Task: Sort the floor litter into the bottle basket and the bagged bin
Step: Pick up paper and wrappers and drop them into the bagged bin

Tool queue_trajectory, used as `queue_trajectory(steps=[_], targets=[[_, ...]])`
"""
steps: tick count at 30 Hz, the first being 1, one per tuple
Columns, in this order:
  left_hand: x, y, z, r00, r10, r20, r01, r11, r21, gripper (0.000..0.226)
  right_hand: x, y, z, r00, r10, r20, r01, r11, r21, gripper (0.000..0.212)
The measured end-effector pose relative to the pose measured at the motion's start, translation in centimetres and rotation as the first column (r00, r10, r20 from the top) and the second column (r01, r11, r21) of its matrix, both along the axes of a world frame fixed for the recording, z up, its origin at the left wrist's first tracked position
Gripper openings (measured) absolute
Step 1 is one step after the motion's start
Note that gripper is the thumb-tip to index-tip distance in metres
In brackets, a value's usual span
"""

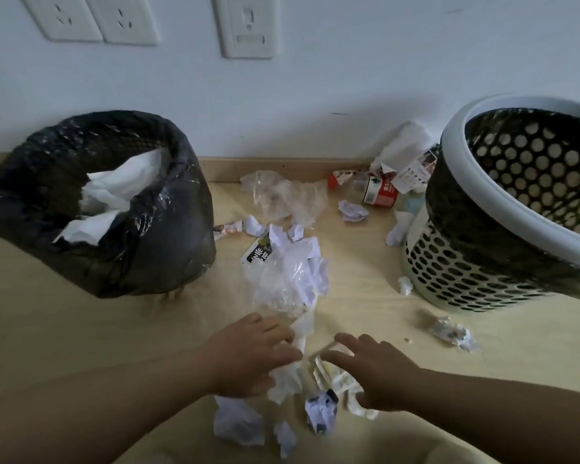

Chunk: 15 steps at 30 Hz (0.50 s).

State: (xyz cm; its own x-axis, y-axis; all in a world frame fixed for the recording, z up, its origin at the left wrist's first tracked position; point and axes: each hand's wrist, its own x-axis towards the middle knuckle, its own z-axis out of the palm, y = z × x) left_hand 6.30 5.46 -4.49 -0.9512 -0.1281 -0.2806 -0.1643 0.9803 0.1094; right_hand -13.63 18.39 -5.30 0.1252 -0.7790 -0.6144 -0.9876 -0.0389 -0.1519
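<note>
Left hand [248,356] on white tissue [286,380]; right hand [379,373] over wrapper [339,383] (fingers spread).

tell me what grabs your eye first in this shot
Crumpled paper and clear plastic litter is strewn across the floor between a black-bagged bin on the left and a white-rimmed perforated basket on the right. Nearest the camera, the left hand and right hand reach into it; a red-labelled bottle lies beside the basket.

Basket [452,145] partly beyond right edge
</note>
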Motion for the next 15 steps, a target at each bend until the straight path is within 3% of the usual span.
queue_trajectory(steps=[3, 5, 7, 11, 15], targets=[[1.0, 0.7, -0.8, 0.983, -0.151, 0.107, 0.154, 0.988, -0.017, 0.048, 0.8, 0.4, -1.1, 0.999, 0.016, -0.050, -0.017, 1.000, -0.018, 0.072], [1.0, 0.7, -1.3, 0.972, -0.141, 0.190, 0.140, 0.990, 0.018, 0.055, 1.6, 0.2, -2.1, 0.998, -0.025, -0.066, 0.021, 0.998, -0.067, 0.064], [0.4, 0.8, -1.6, 0.974, -0.070, 0.217, 0.057, 0.996, 0.065, 0.053, 2.1, -0.4, -2.7, 0.994, -0.066, -0.082, 0.057, 0.993, -0.106, 0.055], [-1.0, 1.1, -1.6, 0.954, 0.120, 0.275, -0.121, 0.993, -0.014, 0.050, 2.0, -1.7, -3.1, 0.981, -0.177, -0.076, 0.170, 0.981, -0.091, 0.042], [-2.3, 1.8, -2.3, 0.945, 0.299, 0.135, -0.309, 0.949, 0.058, 0.044, 1.0, -2.8, -2.9, 0.904, -0.405, 0.137, 0.407, 0.913, 0.009, 0.030]])
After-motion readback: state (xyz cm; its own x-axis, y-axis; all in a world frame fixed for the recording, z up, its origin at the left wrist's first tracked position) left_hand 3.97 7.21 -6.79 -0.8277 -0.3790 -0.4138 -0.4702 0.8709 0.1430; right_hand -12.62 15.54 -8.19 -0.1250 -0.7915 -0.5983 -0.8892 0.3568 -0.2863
